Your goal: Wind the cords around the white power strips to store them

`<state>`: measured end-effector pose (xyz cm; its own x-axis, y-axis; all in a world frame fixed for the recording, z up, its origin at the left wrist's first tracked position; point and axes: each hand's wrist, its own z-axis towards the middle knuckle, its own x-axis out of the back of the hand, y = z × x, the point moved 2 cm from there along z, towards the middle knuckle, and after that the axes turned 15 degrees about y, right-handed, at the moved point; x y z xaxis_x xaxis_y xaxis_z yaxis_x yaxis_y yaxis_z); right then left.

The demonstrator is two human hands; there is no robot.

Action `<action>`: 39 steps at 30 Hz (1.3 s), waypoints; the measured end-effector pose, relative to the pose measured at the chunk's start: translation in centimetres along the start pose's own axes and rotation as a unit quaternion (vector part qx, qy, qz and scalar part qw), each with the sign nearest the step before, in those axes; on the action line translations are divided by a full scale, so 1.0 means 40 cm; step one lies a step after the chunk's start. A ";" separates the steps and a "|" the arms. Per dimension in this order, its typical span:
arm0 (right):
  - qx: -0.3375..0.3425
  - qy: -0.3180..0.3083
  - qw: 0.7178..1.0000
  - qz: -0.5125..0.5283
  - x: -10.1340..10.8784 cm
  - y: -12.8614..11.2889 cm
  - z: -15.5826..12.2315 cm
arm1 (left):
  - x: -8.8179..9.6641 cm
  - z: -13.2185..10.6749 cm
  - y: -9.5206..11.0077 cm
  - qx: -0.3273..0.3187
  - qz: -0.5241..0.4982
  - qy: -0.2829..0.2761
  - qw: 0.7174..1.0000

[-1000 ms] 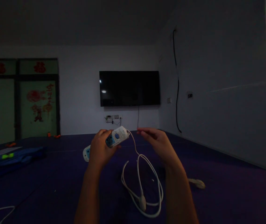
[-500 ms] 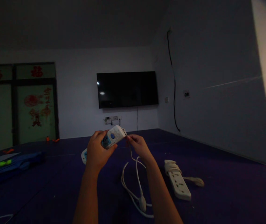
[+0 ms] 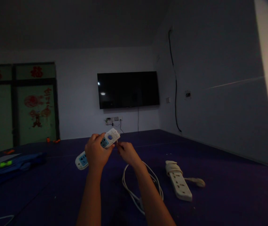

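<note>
A white power strip (image 3: 83,160) with blue socket faces and a blue switch is held tilted above the purple surface, its upper end toward the right. My left hand (image 3: 97,152) is closed around its middle, hiding part of the sockets. At the strip's upper end, my right hand (image 3: 127,152) pinches the white cord close to where it leaves the body; the fingertips partly hide it. Below, the rest of the cord (image 3: 126,182) lies in loose loops on the surface, partly behind my right forearm.
Another white power strip (image 3: 181,188), its cord wound round one end, lies to the right with its plug (image 3: 198,182) sticking out. Blue cloth (image 3: 28,161) with a yellow-green item (image 3: 5,164) lies at left. A television (image 3: 128,90) hangs on the far wall.
Both hands have shifted left with the power strip, which is now turned to show more of its sockets. The cord loops on the surface have spread wider to the right.
</note>
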<state>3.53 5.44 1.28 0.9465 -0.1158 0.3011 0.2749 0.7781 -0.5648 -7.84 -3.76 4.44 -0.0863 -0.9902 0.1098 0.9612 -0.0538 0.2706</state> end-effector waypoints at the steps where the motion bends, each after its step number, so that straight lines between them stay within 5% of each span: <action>1: 0.012 -0.013 1.000 -0.004 -0.002 -0.006 -0.001 | -0.003 -0.001 -0.004 0.023 -0.011 0.018 1.000; 9: -0.025 -0.152 0.988 -0.033 -0.032 0.017 -0.019 | 0.025 0.010 -0.042 0.189 -0.091 0.205 0.956; 15: 0.016 -0.220 0.970 -0.096 -0.032 -0.018 -0.033 | 0.047 0.007 -0.041 0.136 0.037 0.199 0.970; 21: 0.077 -0.204 0.966 -0.139 0.011 -0.110 -0.056 | 0.045 0.005 -0.044 0.032 0.096 0.163 0.981; 27: 0.106 -0.142 0.980 -0.092 0.076 -0.156 -0.051 | 0.021 0.004 -0.046 -0.073 0.088 0.082 0.990; 39: 0.151 0.166 0.973 -0.046 0.173 -0.127 -0.014 | 0.006 -0.010 0.045 -0.174 0.006 -0.053 0.983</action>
<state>8.78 0.32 5.81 0.9364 -0.3479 0.0460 0.3464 0.8951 -0.2809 -6.04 -4.14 4.58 -0.0832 -0.9729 0.2157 0.9923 -0.1009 -0.0723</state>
